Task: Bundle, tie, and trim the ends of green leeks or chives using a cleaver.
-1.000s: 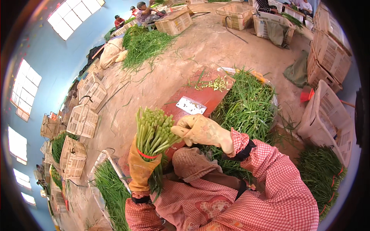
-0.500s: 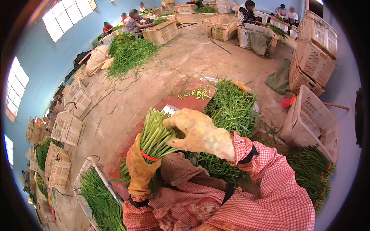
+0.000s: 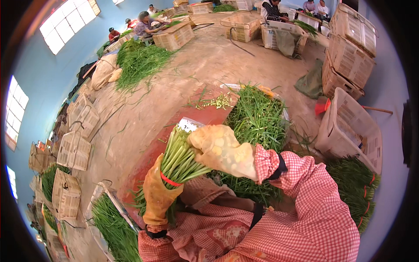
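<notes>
My left hand (image 3: 156, 192), in a stained orange glove, is wrapped round an upright bunch of long green stalks (image 3: 176, 148) with a red band below its top. My right hand (image 3: 220, 148), in a paler glove, grips the upper right of the bunch, its fingertips mostly hidden. Beneath both hands lies a worn red board (image 3: 196, 109) carrying a white rectangular plate (image 3: 188, 121) and pale chopped bits (image 3: 218, 102). A heap of loose greens (image 3: 255, 118) lies right of the board, partly behind my right arm.
Crates of greens stand left (image 3: 104, 222) and lower right (image 3: 349, 187). An open white crate (image 3: 349, 131), red broom (image 3: 321, 107) and stacked crates (image 3: 349, 61) are on the right. Several seated co-workers (image 3: 146, 28) work among crates and a green heap (image 3: 139, 65) at the back.
My right hand has changed its hold on the bunch's top, its back turning upward and its fingertips becoming more hidden. The stalks lean differently and now fan rightward. The view has shifted slightly.
</notes>
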`<state>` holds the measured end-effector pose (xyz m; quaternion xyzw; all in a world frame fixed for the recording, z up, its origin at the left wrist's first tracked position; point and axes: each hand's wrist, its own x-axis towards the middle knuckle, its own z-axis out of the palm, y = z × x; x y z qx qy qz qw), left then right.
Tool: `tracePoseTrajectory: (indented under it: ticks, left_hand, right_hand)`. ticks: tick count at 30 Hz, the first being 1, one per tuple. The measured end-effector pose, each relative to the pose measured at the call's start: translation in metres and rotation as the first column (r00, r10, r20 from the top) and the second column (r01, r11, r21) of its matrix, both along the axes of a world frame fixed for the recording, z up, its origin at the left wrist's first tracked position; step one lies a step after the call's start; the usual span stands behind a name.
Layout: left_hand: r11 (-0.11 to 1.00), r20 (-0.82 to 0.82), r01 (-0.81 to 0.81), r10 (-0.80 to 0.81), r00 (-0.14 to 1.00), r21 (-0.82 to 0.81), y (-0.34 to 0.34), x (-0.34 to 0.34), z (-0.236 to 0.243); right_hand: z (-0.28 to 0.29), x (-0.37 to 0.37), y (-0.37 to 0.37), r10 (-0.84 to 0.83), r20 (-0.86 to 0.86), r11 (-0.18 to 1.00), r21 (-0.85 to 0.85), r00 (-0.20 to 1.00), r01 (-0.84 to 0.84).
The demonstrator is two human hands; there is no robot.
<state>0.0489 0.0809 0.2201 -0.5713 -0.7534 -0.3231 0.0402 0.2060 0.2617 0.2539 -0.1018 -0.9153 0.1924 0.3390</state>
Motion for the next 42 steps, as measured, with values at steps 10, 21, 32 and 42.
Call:
tracePoseTrajectory:
  ticks: [10, 21, 32, 42]
  left_hand:
    - [0.993, 0.307, 0.111, -0.093, 0.947, -0.044, 0.012, 0.002, 0.007]
    - [0.991, -0.019, 0.073, -0.075, 0.997, -0.111, 0.01, 0.002, 0.029]
    - [0.983, -0.17, 0.083, -0.111, 0.979, -0.162, 0.012, 0.009, 0.04]
    - [0.992, 0.098, 0.125, -0.123, 0.988, -0.004, 0.02, 0.001, 0.038]
  right_hand:
    - [-0.026, 0.038, 0.076, 0.042, -0.334, 0.974, 0.223, 0.942, 0.036]
    - [-0.061, 0.069, 0.139, -0.482, 0.404, 0.799, 0.568, 0.777, 0.2]
    - [0.039, 0.028, 0.045, 0.3, 0.0, 0.688, -0.693, 0.954, -0.217]
    - [0.048, 0.063, 0.1, -0.01, -0.415, 0.996, 0.081, 0.91, 0.048]
